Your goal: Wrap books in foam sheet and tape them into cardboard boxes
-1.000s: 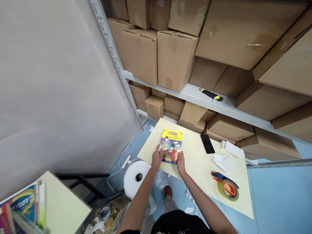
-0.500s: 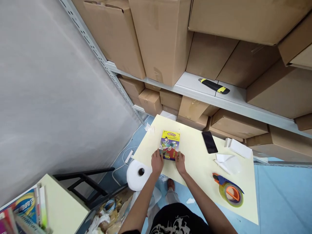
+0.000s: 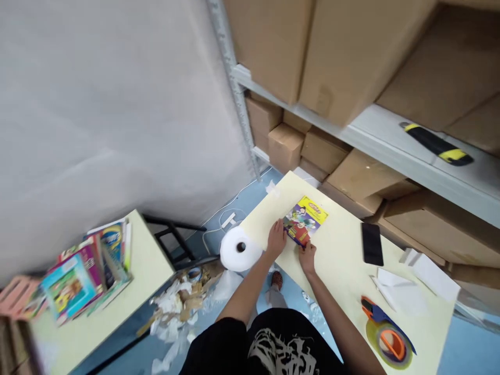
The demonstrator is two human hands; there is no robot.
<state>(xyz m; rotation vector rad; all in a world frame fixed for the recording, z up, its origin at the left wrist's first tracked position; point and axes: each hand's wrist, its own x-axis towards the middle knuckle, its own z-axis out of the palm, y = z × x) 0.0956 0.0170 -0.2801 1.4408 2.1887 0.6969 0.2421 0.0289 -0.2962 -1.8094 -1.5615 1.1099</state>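
A book [image 3: 305, 220] with a yellow, purple and red cover lies at or just above the pale yellow table [image 3: 336, 260], tilted to the right. My left hand [image 3: 277, 239] is closed on its lower left corner. At the lower right corner, my right hand [image 3: 307, 256] pinches the near edge. A black phone [image 3: 372, 244] rests to the right of the book. Farther right are folded white papers [image 3: 398, 291] and a tape dispenser [image 3: 388, 338] with a blue and orange handle.
A large white roll [image 3: 240, 249] stands by the table's left corner. Shelves with cardboard boxes [image 3: 286, 147] rise behind, with a yellow and black cutter [image 3: 436, 144] on one. To the left, a second table [image 3: 150, 250] bears a pile of books [image 3: 70, 289]. Scrap paper [image 3: 175, 312] litters the floor.
My view has swung left, bringing the second table's book pile into sight. The book has turned clockwise in my hands, which both keep hold of it.
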